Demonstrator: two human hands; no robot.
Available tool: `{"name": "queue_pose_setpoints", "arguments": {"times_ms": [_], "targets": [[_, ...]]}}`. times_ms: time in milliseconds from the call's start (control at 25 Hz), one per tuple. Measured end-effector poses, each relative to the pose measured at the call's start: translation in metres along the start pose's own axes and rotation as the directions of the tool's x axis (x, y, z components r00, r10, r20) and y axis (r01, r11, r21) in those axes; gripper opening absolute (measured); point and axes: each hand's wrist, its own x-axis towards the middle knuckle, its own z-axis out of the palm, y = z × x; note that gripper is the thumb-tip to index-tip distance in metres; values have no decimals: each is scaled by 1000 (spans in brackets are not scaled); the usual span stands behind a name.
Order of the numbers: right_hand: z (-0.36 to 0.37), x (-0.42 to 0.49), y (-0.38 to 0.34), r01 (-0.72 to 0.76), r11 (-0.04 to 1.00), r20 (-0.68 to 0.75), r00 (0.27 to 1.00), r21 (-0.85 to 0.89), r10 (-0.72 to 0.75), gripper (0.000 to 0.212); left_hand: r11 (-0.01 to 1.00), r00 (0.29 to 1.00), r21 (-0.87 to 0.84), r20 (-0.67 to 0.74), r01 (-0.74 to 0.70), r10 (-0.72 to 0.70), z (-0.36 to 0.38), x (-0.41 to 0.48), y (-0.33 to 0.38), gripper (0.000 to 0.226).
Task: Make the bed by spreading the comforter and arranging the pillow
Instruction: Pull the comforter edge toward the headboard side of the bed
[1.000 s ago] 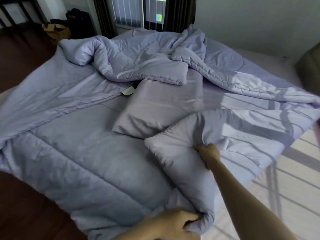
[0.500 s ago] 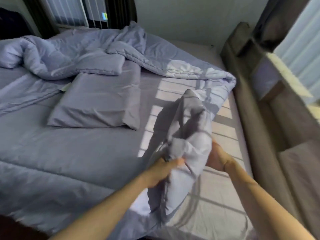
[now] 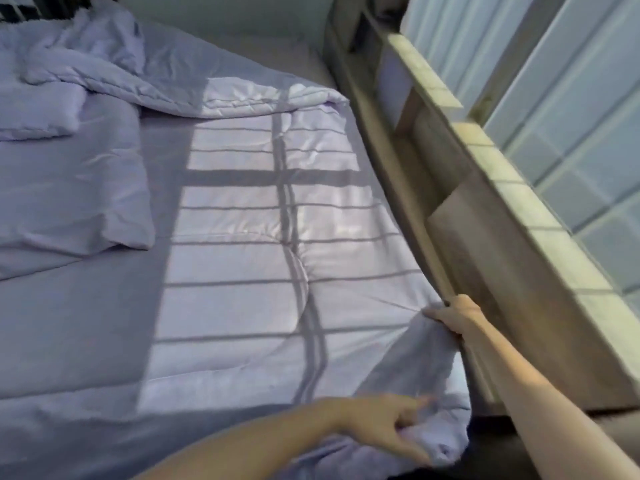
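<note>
The lavender comforter (image 3: 242,271) lies spread flat over the near part of the bed, lit by window light with bar shadows. Its far part stays bunched in a heap (image 3: 86,64) at the upper left. A matching pillow (image 3: 69,188) lies flat at the left, on top of the comforter. My right hand (image 3: 453,315) pinches the comforter's right edge against the bed's side. My left hand (image 3: 388,427) grips the near right corner of the comforter, its index finger stretched out.
A wooden headboard shelf unit (image 3: 485,209) with open compartments runs along the bed's right side, under a window (image 3: 571,98). A pale wall (image 3: 242,15) stands behind the bed. Dark floor (image 3: 502,455) shows at the bottom right.
The folded-up corner I held raised in both hands now lies pulled flat over the bed's near right part. My view swung right, and my hands moved apart along the edge.
</note>
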Motion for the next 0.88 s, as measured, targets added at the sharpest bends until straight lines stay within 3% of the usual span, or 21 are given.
{"name": "queue_pose_setpoints", "arguments": {"times_ms": [40, 80, 120, 160, 200, 240, 280, 320, 400, 480, 560, 640, 720, 800, 880], "targets": [[10, 3, 11, -22, 997, -33, 999, 80, 24, 26, 999, 990, 0, -135, -38, 37, -3, 5, -18, 31], [23, 8, 17, -33, 991, -66, 997, 132, 42, 24, 997, 920, -66, -389, 29, -53, -18, 1, -37, 26], [37, 10, 20, -49, 986, -103, 992, 162, 67, 22, 974, 769, 76, -628, 212, -118, -38, -4, -69, 27], [49, 11, 21, -68, 983, -146, 985, 168, 93, 22, 879, 585, 212, -806, 427, -90, -57, -18, -94, 30], [60, 10, 22, -90, 985, -198, 973, 144, 118, 23, 788, 441, 205, -892, 581, -94, -78, -36, -116, 34], [68, 8, 23, -106, 991, -260, 958, 85, 125, 31, 658, 405, 257, -911, 707, -78, -93, -58, -139, 45], [74, 4, 23, -96, 995, -312, 945, 5, 93, 41, 497, 370, 235, -909, 836, -192, -100, -80, -151, 58], [82, 1, 25, -32, 997, -341, 940, -66, 8, 47, 406, 320, 161, -876, 899, -361, -101, -102, -166, 65], [100, -7, 23, 225, 952, -265, 924, -206, -275, 50, 364, 320, 126, -777, 923, -542, -91, -134, -178, 67], [126, -12, 13, 420, 817, -78, 871, -394, -485, 49, 421, 421, 199, -729, 885, -539, -79, -148, -176, 69], [154, -23, -5, 455, 755, 103, 879, -473, -465, 58, 448, 484, 255, -696, 857, -530, -77, -152, -171, 73], [176, -37, -33, 458, 761, 170, 886, -459, -431, 63, 501, 519, 238, -652, 832, -552, -88, -160, -162, 72], [189, -54, -69, 541, 741, 229, 841, -398, -491, 62, 580, 560, 202, -627, 789, -542, -103, -173, -149, 64], [196, -72, -119, 622, 730, 306, 780, -285, -546, 61, 638, 519, 127, -710, 760, -476, -120, -196, -133, 51], [200, -93, -180, 689, 710, 316, 713, -146, -626, 60, 680, 398, -15, -801, 733, -447, -138, -230, -113, 41]]}}
